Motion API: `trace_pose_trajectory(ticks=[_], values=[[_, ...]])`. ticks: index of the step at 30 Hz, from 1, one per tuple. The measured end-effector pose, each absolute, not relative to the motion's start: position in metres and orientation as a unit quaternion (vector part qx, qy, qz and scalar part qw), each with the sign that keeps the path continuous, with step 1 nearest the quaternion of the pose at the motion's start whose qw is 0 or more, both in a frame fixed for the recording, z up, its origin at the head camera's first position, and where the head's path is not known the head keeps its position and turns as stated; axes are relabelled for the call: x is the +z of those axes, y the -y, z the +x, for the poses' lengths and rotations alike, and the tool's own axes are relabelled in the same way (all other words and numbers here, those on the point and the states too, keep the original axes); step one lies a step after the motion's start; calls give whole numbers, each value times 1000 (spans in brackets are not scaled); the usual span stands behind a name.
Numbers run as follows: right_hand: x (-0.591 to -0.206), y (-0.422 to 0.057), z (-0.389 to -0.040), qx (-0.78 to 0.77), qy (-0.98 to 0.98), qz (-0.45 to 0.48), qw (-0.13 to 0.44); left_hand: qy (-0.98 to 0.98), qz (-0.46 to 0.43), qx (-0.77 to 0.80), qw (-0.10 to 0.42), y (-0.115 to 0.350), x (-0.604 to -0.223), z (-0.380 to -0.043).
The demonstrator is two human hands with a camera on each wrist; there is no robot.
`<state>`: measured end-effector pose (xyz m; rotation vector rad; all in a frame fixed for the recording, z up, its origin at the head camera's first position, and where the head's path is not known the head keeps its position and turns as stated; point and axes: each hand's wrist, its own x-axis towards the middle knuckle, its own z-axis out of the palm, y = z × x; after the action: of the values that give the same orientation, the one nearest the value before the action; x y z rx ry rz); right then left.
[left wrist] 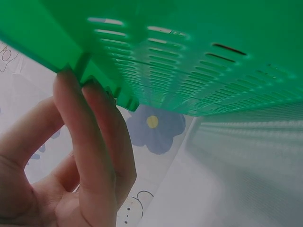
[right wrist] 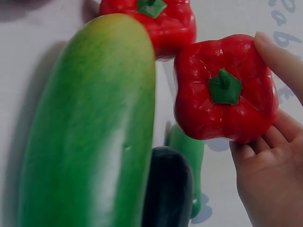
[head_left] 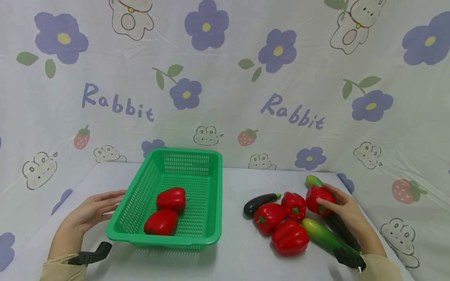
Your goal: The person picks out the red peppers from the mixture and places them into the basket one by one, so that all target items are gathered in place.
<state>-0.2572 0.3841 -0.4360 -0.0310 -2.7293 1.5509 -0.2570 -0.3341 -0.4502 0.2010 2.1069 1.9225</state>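
My right hand (head_left: 346, 212) grips a red bell pepper (head_left: 316, 200) at the right of the table, thumb on one side and fingers on the other. The right wrist view shows that bell pepper (right wrist: 225, 92) with its green stem facing the camera. At the left, my left hand (head_left: 92, 210) touches the side of a green plastic basket (head_left: 114, 233). In the left wrist view, its fingertips (left wrist: 66, 80) rest at the basket's rim. Inside the basket lie two red bell peppers (head_left: 171, 200), side by side.
Near my right hand lie three more red bell peppers (head_left: 290, 238), a short eggplant (head_left: 258, 203), a green cucumber-like vegetable (head_left: 325, 235), a long dark vegetable (head_left: 341, 230) and another green one (head_left: 313, 180). A printed cloth (head_left: 225, 117) hangs behind the white table (head_left: 246, 257).
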Motion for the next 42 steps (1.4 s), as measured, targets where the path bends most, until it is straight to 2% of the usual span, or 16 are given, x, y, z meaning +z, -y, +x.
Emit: trace_pose_trajectory(ticks=[15,42], values=[[-418,-376,-261,493,870,14,14,-728,75,667,141,335,-450,-259],[-395,-321,-284,511,856,61,45,-720,76,675,146,336,-452,-259]])
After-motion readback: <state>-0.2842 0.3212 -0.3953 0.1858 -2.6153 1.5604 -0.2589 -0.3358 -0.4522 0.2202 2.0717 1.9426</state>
